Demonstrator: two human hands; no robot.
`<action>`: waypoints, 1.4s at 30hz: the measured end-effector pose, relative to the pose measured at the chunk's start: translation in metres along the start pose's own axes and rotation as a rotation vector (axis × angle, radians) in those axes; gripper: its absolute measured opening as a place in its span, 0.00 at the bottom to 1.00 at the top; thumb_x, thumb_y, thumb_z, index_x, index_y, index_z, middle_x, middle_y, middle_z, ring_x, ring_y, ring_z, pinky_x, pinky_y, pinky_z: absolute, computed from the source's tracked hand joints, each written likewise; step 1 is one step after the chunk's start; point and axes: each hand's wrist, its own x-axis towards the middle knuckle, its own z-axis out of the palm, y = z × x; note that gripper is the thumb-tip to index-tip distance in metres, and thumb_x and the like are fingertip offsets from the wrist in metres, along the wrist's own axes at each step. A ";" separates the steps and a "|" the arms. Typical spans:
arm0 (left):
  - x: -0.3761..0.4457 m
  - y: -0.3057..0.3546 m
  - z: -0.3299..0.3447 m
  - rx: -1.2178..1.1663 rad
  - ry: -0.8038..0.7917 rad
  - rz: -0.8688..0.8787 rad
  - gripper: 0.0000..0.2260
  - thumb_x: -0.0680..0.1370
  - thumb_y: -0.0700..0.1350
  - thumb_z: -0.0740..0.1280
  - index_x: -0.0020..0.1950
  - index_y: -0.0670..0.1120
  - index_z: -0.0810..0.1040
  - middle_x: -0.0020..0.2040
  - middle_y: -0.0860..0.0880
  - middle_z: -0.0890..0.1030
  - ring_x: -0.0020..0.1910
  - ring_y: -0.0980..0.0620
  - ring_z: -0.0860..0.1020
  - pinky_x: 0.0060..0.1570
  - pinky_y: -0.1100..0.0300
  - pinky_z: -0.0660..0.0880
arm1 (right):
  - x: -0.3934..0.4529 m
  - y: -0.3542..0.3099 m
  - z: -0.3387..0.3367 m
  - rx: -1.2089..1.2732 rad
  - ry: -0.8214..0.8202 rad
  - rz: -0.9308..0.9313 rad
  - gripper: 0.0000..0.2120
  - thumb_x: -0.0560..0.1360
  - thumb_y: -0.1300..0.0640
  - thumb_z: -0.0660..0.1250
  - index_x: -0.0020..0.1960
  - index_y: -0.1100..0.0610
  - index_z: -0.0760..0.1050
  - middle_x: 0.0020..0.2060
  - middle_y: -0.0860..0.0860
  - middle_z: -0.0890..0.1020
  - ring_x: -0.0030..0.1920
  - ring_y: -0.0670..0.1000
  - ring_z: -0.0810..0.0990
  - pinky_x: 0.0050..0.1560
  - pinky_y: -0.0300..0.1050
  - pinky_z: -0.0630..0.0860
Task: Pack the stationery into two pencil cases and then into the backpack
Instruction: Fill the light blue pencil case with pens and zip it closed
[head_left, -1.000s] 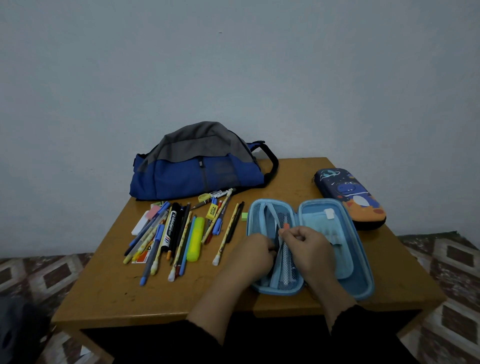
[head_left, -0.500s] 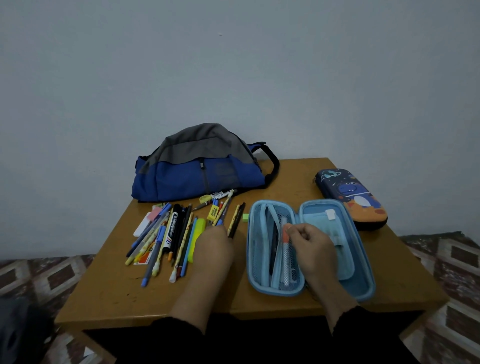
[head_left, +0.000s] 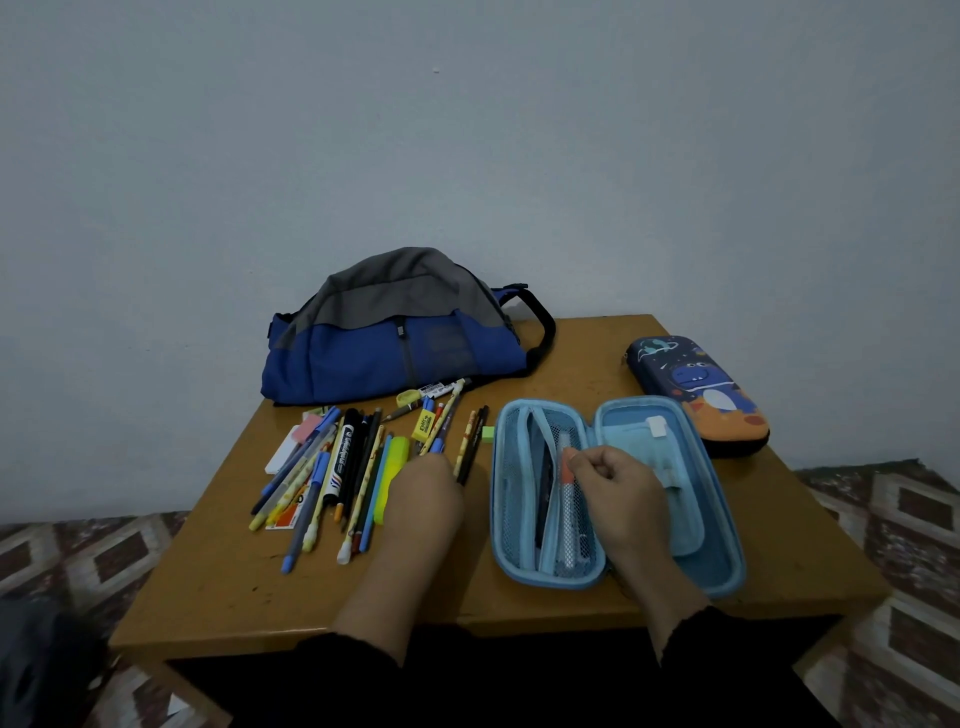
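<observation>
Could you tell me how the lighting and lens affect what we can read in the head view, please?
Head view: dim, flat light with a bluish cast and no glare; wide-angle bending curves the table edges; the print on the black marker is too soft to read; the left hand hides its own fingertips among the pens.

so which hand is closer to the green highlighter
Left. The left hand lies right beside the green highlighter in the pile of pens, its fingers hidden. The right hand is over the open blue pencil case, pinching an orange-capped pen.
</observation>
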 end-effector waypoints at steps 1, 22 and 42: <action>-0.003 0.001 -0.002 -0.021 0.010 -0.002 0.09 0.79 0.42 0.62 0.56 0.44 0.79 0.47 0.47 0.79 0.46 0.49 0.78 0.44 0.58 0.75 | 0.000 0.000 0.000 0.001 0.000 0.003 0.16 0.76 0.45 0.67 0.35 0.53 0.79 0.24 0.49 0.73 0.26 0.46 0.70 0.32 0.45 0.69; -0.027 0.052 0.008 -0.256 -0.185 0.213 0.10 0.79 0.41 0.63 0.57 0.46 0.80 0.45 0.48 0.81 0.40 0.53 0.79 0.38 0.61 0.77 | 0.003 -0.002 0.003 -0.199 -0.032 -0.020 0.14 0.75 0.44 0.67 0.37 0.52 0.79 0.30 0.48 0.79 0.36 0.48 0.78 0.39 0.47 0.74; -0.016 0.040 0.000 -0.236 -0.191 0.274 0.07 0.79 0.42 0.65 0.53 0.47 0.81 0.51 0.49 0.81 0.48 0.53 0.78 0.48 0.59 0.77 | 0.004 0.003 0.002 -0.137 -0.087 -0.024 0.19 0.75 0.46 0.68 0.35 0.60 0.78 0.25 0.54 0.74 0.28 0.47 0.71 0.33 0.44 0.69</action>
